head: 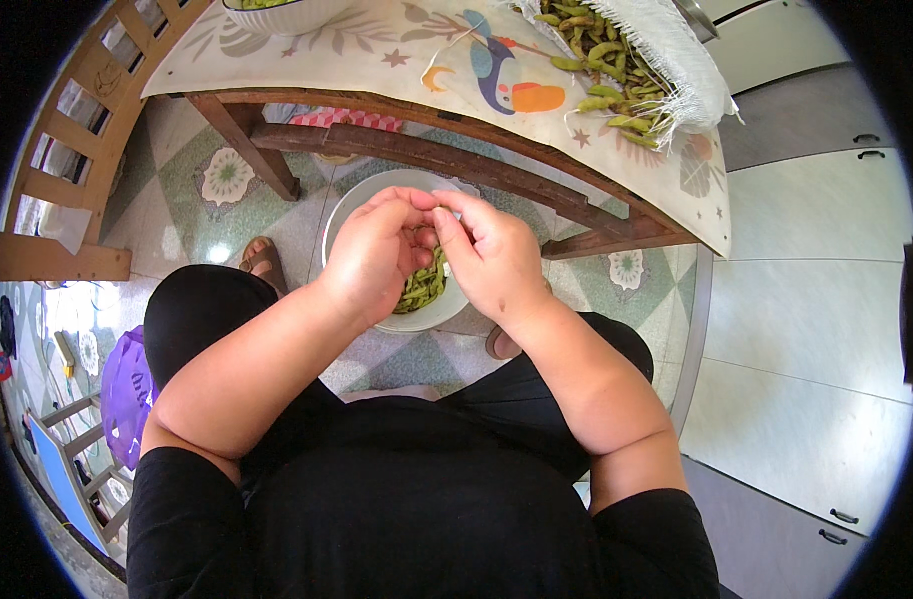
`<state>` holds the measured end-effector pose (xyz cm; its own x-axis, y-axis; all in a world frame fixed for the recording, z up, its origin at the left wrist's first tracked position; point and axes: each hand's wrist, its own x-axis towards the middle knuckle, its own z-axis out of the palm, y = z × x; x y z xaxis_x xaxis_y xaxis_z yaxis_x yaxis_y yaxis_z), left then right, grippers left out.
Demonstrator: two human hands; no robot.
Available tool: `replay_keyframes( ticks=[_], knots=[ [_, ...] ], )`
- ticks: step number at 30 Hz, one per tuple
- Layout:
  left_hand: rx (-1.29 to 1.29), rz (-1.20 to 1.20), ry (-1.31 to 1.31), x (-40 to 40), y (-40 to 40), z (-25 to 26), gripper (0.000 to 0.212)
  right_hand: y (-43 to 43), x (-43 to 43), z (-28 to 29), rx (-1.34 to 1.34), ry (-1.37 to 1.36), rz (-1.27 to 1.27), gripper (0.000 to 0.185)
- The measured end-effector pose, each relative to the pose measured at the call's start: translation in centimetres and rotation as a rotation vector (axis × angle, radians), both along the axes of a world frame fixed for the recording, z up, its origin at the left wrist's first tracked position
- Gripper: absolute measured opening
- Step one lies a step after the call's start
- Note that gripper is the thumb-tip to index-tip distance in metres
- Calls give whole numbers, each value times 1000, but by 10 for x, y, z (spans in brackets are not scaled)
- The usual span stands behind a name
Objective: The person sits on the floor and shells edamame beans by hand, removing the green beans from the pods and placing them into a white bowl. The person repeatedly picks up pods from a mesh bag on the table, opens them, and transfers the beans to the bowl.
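My left hand [382,251] and my right hand [490,251] meet at the fingertips above a white basin [342,217] on the floor. Something small may be pinched between them, but the fingers hide it. Green pods [423,288], which look like empty soybean pods, lie in the basin below my hands. On the table, at the upper right, unshelled soybean pods [610,56] spill from a white woven sack [666,60]. A white bowl [284,16] with green contents stands at the table's back left, cut off by the picture's edge.
A wooden table [397,56] with a printed cover spans the far side, its crossbar near the basin. Pale cabinets [793,314] stand at the right. A wooden slatted frame [67,135], a purple plastic bag [127,397] and a small blue-topped chair or stool [67,479] are at the left.
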<state>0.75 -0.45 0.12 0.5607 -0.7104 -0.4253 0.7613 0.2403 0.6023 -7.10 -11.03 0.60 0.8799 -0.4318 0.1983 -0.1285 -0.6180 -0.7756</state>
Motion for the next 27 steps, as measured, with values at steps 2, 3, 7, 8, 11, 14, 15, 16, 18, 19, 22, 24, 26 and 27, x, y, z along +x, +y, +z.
replay_keyframes(
  ticks=[2, 3, 7, 8, 11, 14, 15, 16, 18, 19, 22, 24, 26, 27],
  knots=[
    [28, 23, -17, 1, 1, -1, 6, -3, -1, 7, -66, -34, 54, 15],
    [61, 31, -53, 2, 2, -1, 7, -7, -1, 10, -154, -76, 85, 14],
    [122, 23, -146, 5, 7, 2, 13, -38, 6, 29, -535, -187, 25, 13],
    [119, -3, -131, 5, 9, 1, 11, -51, 9, 30, -570, -326, -32, 11],
    [124, -78, -143, 2, 5, 0, 6, -92, 7, 37, -762, -351, -231, 17],
    [145, -102, -215, -7, 0, 7, 17, -108, 9, 34, -847, -177, -307, 31],
    [148, -123, -209, -8, 0, 8, 16, -108, 9, 31, -907, -127, -305, 31],
    [149, -144, -204, -8, 0, 10, 16, -108, 10, 27, -968, -76, -303, 32],
    [146, -182, -209, -7, 0, 9, 14, -102, 10, 28, -985, -15, -256, 34],
    [141, -194, -221, -7, 1, 8, 13, -94, 10, 34, -971, -13, -205, 35],
    [153, -200, -253, -7, 2, 8, 13, -75, 11, 38, -896, -91, -59, 30],
    [147, -208, -287, -7, 3, 7, 14, -76, 11, 34, -902, -169, -8, 27],
    [116, -231, -334, -7, 3, 4, 15, -76, 10, 37, -892, -273, 10, 22],
    [110, -221, -355, -6, 4, 4, 16, -73, 9, 42, -874, -340, 8, 19]
  ],
)
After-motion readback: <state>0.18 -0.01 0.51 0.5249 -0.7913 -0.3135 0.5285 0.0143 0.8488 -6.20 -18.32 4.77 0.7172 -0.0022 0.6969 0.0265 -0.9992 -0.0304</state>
